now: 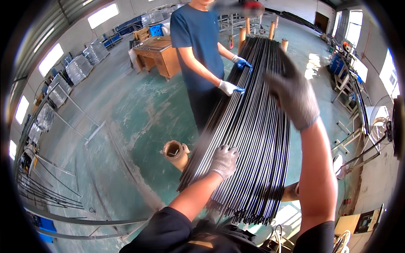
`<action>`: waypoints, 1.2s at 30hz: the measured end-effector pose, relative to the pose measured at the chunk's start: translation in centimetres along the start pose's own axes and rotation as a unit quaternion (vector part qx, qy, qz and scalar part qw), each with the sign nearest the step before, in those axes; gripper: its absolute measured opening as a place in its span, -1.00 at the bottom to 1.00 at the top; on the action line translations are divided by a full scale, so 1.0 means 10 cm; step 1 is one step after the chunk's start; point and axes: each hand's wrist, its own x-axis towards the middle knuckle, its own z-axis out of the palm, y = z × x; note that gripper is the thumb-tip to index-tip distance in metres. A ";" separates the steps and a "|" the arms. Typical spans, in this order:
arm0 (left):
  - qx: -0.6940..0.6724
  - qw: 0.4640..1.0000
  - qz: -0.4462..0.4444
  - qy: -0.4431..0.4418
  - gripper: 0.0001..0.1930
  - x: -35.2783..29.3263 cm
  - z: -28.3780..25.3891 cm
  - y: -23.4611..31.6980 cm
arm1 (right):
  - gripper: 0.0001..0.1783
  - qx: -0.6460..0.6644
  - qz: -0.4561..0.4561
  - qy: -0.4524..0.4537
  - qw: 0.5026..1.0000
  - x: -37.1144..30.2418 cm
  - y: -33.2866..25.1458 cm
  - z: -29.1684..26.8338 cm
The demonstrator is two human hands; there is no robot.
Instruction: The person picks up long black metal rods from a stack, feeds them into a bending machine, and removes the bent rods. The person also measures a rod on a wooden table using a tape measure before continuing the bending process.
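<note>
A long bundle of thin dark metal rods [253,139] stretches away from me, lying side by side with slightly uneven near ends. My left hand [225,161], in a grey glove, is on the left part of the bundle; its fingers are curled down onto the rods and the fingertips are hidden. Raised above the right side of the bundle is my right hand [295,95], also gloved, blurred by motion. Its thumb and fingers stand apart and nothing shows in it. Across on the left, a co-worker's gloved hands [231,87] touch the rods farther along.
Brown tube posts, one a hollow tube [175,152], stand around the bundle. The co-worker [198,55] stands at its left side. Behind is a wooden desk [157,48]. Metal frames [95,133] stand on the left floor, and a cluttered workbench [344,69] runs along the right.
</note>
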 end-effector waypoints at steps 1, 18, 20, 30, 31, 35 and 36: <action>0.000 1.000 0.005 0.010 -0.70 0.01 0.00 0.01 | -0.14 -0.039 -0.043 0.021 0.998 0.18 -0.03 -0.09; -0.061 0.997 0.034 0.023 -0.79 0.18 0.50 0.06 | -0.51 -0.201 -0.055 -0.111 0.972 -2.76 1.73 -0.61; -0.083 0.993 -0.075 0.023 -0.78 0.16 0.59 -0.45 | -0.50 -0.203 -0.012 -0.128 0.971 -2.64 1.58 -0.55; -0.011 0.999 0.012 0.030 -0.70 -0.01 0.11 -0.01 | -0.49 -0.381 0.042 -0.094 0.919 -2.57 1.82 -0.09; -0.015 0.999 0.015 0.029 -0.71 -0.01 0.11 -0.02 | -0.51 -0.378 0.043 -0.092 0.920 -2.58 1.83 -0.09; -0.015 1.000 0.012 0.019 -0.68 -0.01 0.12 -0.04 | -0.59 -0.377 0.033 -0.083 0.922 -2.60 1.86 -0.06; -0.017 1.000 0.012 0.014 -0.66 0.00 0.13 -0.04 | -0.59 -0.382 0.033 -0.085 0.920 -2.60 1.87 -0.06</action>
